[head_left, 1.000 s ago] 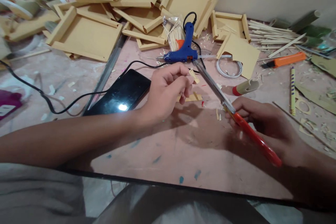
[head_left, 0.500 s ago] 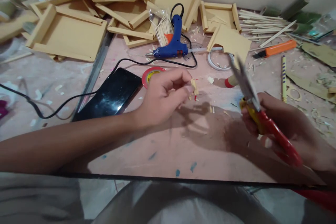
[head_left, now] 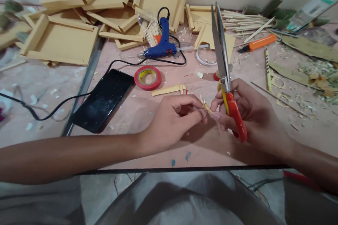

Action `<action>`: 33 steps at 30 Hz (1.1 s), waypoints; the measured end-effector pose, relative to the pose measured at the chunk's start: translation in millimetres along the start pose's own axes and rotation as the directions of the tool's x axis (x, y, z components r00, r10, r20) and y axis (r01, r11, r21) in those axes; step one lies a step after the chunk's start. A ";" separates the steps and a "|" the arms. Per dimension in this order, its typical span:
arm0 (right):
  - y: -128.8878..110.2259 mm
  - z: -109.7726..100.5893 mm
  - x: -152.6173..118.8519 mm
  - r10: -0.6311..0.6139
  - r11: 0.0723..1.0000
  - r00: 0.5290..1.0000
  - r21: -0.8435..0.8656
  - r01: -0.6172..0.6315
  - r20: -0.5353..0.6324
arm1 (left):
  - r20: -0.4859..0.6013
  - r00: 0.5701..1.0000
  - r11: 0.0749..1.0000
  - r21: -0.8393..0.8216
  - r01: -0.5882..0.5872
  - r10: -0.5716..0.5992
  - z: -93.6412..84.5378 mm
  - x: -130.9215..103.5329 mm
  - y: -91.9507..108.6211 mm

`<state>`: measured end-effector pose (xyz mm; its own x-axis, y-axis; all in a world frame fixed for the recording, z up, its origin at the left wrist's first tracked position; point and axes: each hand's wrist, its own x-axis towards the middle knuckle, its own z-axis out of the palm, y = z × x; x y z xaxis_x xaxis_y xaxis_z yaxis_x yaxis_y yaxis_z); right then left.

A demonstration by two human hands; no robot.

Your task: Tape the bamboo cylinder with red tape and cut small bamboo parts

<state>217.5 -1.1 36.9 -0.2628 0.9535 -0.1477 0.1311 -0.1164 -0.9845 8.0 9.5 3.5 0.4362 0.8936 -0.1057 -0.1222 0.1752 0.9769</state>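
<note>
"Where is the small tan piece sitting?"

"It's resting between the two hands, above the counter. The left hand is pinching one end between thumb and fingers, and the right hand is touching the other end."

"And how are they posing?"

"The left is reaching in from the side, knuckles curling. The right is also gripping the scissors, whose blades are pointing away from the body. Red tape is lying beyond the left hand, beside the phone."

Dim light | soft shadows | faint glare on phone | blurry edges
</note>
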 end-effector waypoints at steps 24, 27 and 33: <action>10.8 -10.3 -1.6 0.076 0.997 0.989 -0.029 -0.073 0.127 | 0.199 0.974 0.988 0.135 0.077 -0.103 -11.9 3.2 -1.7; 8.9 -10.7 -0.5 0.101 0.995 0.982 -0.023 -0.099 0.161 | 0.215 0.970 0.990 0.102 0.093 -0.113 -13.8 6.8 -1.8; 9.5 -10.6 2.5 0.086 0.996 0.984 -0.028 -0.083 0.154 | 0.281 0.953 0.992 0.086 0.093 -0.114 -12.4 9.0 -5.3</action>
<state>228.2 3.1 28.1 -0.3943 0.8857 -0.2449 0.1792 -0.1873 -0.9658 1.4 21.7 -4.9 0.6799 0.7157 -0.1598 -0.0041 0.2216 0.9751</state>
